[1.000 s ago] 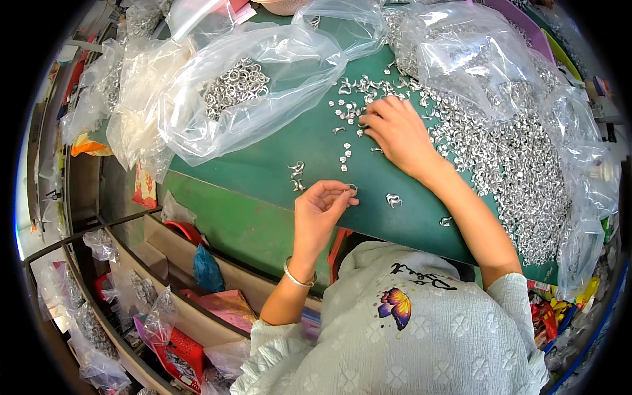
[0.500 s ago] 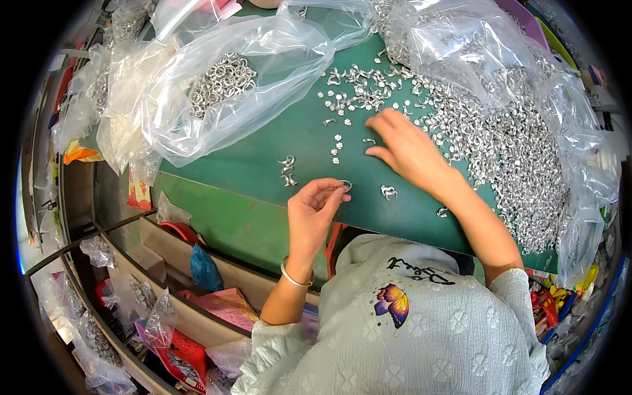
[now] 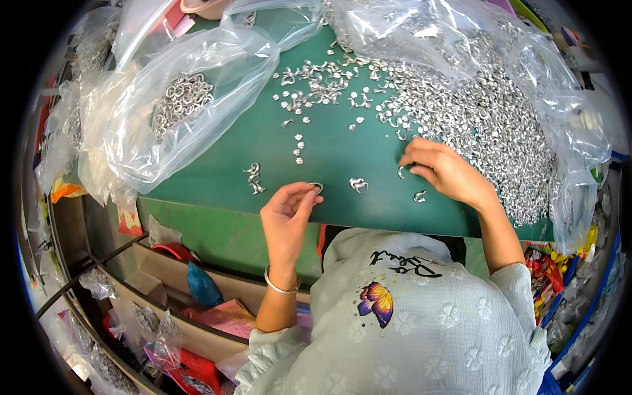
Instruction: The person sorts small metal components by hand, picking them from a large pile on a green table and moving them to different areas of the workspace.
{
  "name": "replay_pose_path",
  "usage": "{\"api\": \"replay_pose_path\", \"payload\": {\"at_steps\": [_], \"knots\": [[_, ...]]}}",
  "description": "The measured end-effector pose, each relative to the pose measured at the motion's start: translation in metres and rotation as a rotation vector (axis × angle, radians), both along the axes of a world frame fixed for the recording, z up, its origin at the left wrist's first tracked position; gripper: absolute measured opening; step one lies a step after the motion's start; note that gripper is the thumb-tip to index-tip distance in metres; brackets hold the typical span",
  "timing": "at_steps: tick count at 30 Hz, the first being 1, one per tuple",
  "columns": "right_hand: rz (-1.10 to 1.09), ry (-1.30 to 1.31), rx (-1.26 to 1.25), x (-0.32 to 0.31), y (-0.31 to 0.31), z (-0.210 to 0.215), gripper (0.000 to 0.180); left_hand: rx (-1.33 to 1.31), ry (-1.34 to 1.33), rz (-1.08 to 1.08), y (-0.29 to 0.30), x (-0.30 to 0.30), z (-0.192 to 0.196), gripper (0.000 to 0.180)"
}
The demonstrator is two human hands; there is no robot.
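Note:
My left hand (image 3: 288, 209) pinches a thin silver ring (image 3: 317, 187) between thumb and fingertips, just above the near edge of the green tabletop. Further right, my right hand (image 3: 442, 170) has its fingers bent, and a small curved silver piece (image 3: 401, 172) shows at the fingertips. Between the hands lies a small cluster of curved pieces (image 3: 359, 185). Another silver piece (image 3: 419, 197) rests below my right hand. Left of my left hand is a short row of curved pieces (image 3: 254, 178). Beyond it stands a column of small flower-shaped pieces (image 3: 299, 149).
A large heap of silver pieces (image 3: 500, 138) spills from a clear plastic bag (image 3: 573, 125) at the right. Another clear bag (image 3: 227, 99) at the left holds rings (image 3: 183, 99). Loose pieces (image 3: 319, 82) are scattered at the back. Open drawers (image 3: 178, 276) sit below left.
My right hand has moved right and nearer across the table, and a curved piece that lay by its fingertips has left its spot. My left hand still holds the ring. The view has shifted.

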State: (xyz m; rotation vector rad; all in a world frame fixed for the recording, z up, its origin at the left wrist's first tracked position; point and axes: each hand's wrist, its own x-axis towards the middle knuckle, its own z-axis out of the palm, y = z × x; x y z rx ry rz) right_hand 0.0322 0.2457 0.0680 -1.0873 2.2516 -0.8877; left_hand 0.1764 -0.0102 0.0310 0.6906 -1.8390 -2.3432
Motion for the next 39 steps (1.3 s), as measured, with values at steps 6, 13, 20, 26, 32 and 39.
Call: {"api": "replay_pose_path", "payload": {"at_steps": [6,13,20,26,32,39], "knots": [[-0.163,0.162,0.007,0.012,0.004,-0.008,0.025,0.008,0.009,-0.025,0.007,0.002,-0.001,0.011],[-0.062,0.069,0.050,0.025,0.018,-0.002,0.021,-0.038,0.035,-0.010,0.017,0.000,-0.003,0.012],[0.015,0.095,0.062,0.033,0.021,-0.016,0.019,-0.074,0.049,-0.027,0.022,-0.002,-0.001,0.012],[-0.297,0.491,-0.023,0.017,-0.006,-0.009,0.019,-0.060,0.059,-0.029,0.026,-0.002,-0.004,0.013],[-0.314,0.275,-0.132,0.018,-0.015,-0.017,0.020,0.072,0.053,-0.098,0.035,-0.017,0.009,0.015],[-0.357,-0.181,-0.312,0.034,-0.017,0.022,0.010,0.166,0.040,-0.294,0.065,-0.043,0.025,0.017]]}}
